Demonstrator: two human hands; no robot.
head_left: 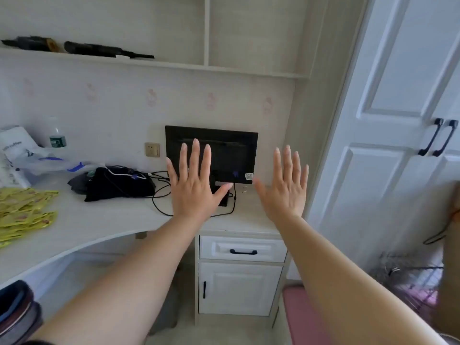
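Both arms stretch forward over a white desk [99,220]. My left hand [194,185] is raised with fingers spread and straight, its back toward the camera, in front of a small black monitor [231,155]. My right hand [286,185] is held up the same way, just right of the monitor. Neither hand holds or touches anything.
A black cloth bundle with cables [117,183] lies left of the monitor. Yellow packets [22,212], a plastic bag [22,150] and a water bottle [56,133] sit at the desk's left. A drawer cabinet [241,270] stands below, white wardrobe doors [398,120] to the right, a pink seat [303,317] below.
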